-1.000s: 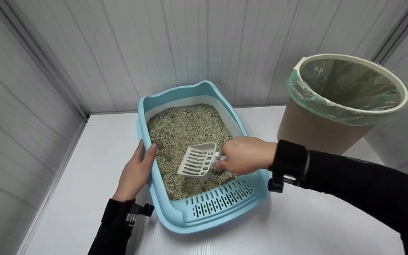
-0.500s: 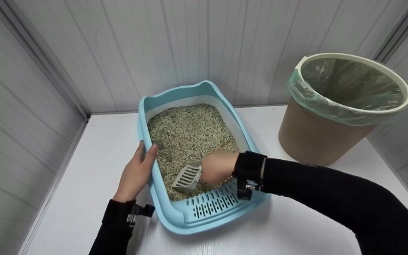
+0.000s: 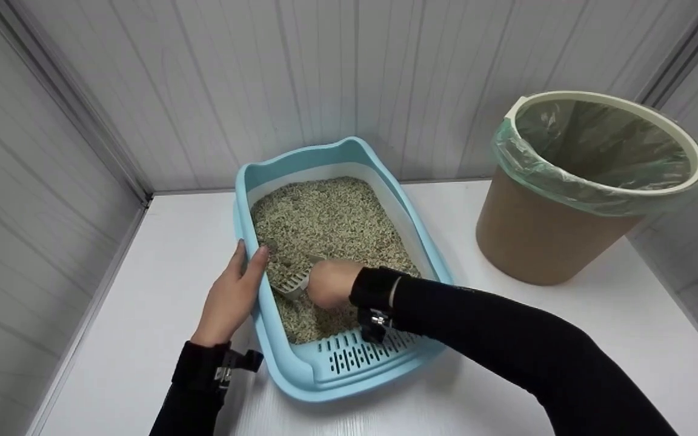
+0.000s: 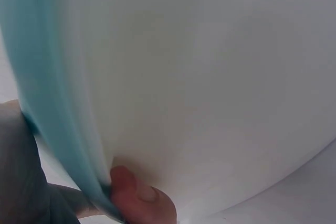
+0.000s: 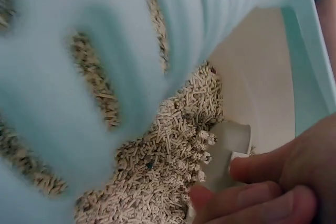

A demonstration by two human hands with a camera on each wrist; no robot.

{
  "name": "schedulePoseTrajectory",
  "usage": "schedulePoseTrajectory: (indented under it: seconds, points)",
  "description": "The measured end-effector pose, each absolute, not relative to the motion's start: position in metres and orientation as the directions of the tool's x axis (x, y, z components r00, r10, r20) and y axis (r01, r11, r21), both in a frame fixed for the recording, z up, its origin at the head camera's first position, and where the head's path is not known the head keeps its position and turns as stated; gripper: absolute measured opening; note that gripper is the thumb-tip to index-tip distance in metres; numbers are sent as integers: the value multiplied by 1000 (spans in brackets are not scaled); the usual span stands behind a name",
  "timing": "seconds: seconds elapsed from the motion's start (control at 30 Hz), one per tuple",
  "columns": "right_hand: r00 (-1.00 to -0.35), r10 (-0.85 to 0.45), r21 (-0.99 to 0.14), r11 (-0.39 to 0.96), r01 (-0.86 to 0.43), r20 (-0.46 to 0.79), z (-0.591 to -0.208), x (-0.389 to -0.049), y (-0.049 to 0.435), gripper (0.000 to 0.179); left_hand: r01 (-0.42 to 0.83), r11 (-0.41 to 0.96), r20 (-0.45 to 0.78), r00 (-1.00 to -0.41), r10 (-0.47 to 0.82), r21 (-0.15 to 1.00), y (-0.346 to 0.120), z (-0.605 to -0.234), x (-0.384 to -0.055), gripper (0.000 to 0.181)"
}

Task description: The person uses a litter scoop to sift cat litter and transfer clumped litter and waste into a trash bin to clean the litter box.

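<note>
My right grip (image 3: 332,283), wrapped round the scoop (image 3: 294,286), has come down and left: a second ago the slotted blade was raised over the litter (image 3: 337,218), and now it sits tilted against the pellets beside the tray (image 3: 300,383)'s left wall. I take that to mean I'm digging along this edge rather than sifting. My left grip (image 3: 231,303) hasn't shifted; it holds the left rim, thumb over the top.

The tray is smooth pale-blue plastic with a wavy far rim, a white inner band and a perforated step (image 3: 355,357) at the near end. The scoop looks like stiff, pale plastic. The litter is short, dry-looking pale sticks, likely loose enough to run through slots. Off to the right stands a tapered brown bin (image 3: 537,242), its thin greenish liner (image 3: 525,160) crinkled under a cream ring (image 3: 591,95).
</note>
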State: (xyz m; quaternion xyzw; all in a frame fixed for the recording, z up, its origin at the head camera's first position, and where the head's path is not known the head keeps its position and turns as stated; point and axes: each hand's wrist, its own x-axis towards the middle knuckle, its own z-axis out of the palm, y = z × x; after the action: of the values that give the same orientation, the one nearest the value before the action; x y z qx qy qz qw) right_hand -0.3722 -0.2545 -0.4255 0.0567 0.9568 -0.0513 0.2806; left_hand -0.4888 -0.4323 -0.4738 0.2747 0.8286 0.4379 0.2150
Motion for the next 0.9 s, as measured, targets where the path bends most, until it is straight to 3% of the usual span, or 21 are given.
schedulePoseTrajectory:
  seconds: [0.17, 0.43, 0.67, 0.9]
  points:
    - [-872, 176, -248, 916, 315, -458, -439, -383, -249, 51, 281, 465, -110, -751, 651, 840, -431, -471, -489, 108]
    - [-909, 205, -301, 898, 322, -363, -494, -425, -231, 40, 282, 477, -117, -751, 650, 833, -434, -473, -490, 109]
    - [-924, 204, -328, 892, 312, -324, -453, -414, -246, 49, 288, 476, -110, -754, 648, 831, -434, -474, -490, 108]
    - [-914, 237, -384, 851, 359, -330, -463, -423, -237, 51, 269, 465, -114, -757, 644, 843, -434, -476, -488, 108]
